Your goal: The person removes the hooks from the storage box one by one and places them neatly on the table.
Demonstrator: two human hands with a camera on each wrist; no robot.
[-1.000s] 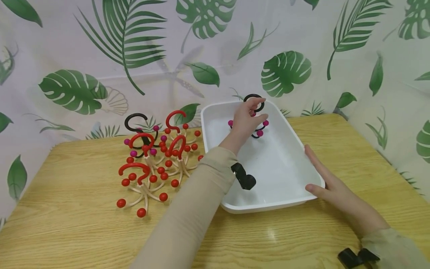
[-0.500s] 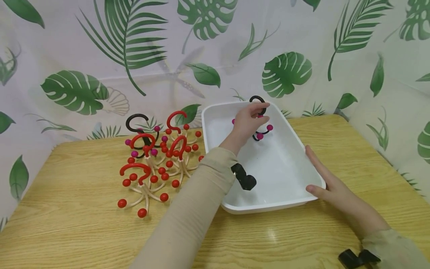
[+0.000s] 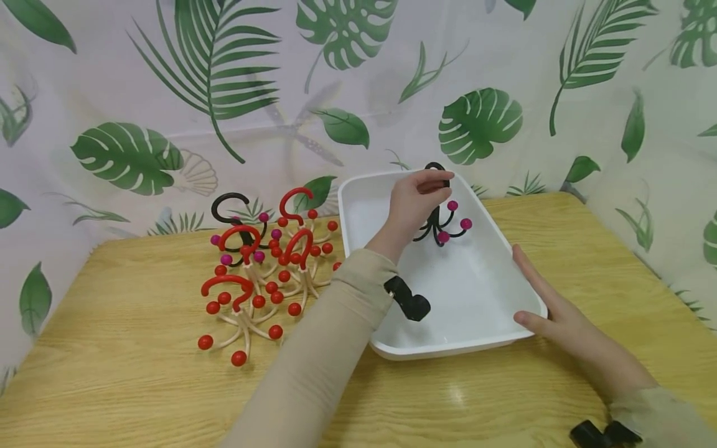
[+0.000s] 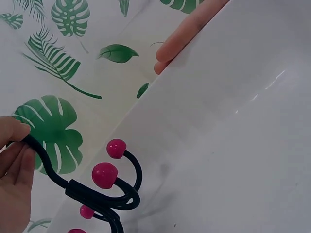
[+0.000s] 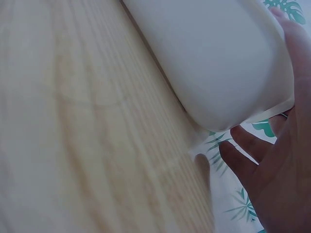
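Observation:
My left hand [image 3: 412, 202] pinches the curved top of a black hook hanger [image 3: 434, 219] with several bent arms tipped in magenta balls. The hanger is at the far end of a deep white tray [image 3: 470, 286], and its arms reach down inside. In the left wrist view the thumb and fingertips meet on the bent rod, while the hanger's body [image 4: 90, 194] leans beside the tray wall. My right hand [image 3: 554, 314] holds the tray's near right corner, thumb over the rim and fingers along the outer wall. The right wrist view shows those fingers [image 5: 243, 160] spread below the corner.
Left of the tray, several similar hangers stand close together on the wooden table [image 3: 112, 336]. Most are beige with red hooks and red balls, such as the front one [image 3: 243, 320]. A black one [image 3: 226, 208] with magenta balls stands behind. A leaf-print cloth [image 3: 392, 74] backs the table.
The black hanger has shifted right and toward me inside the tray, and its hook has turned, showing more of its body and arms. My right hand stays at the tray corner.

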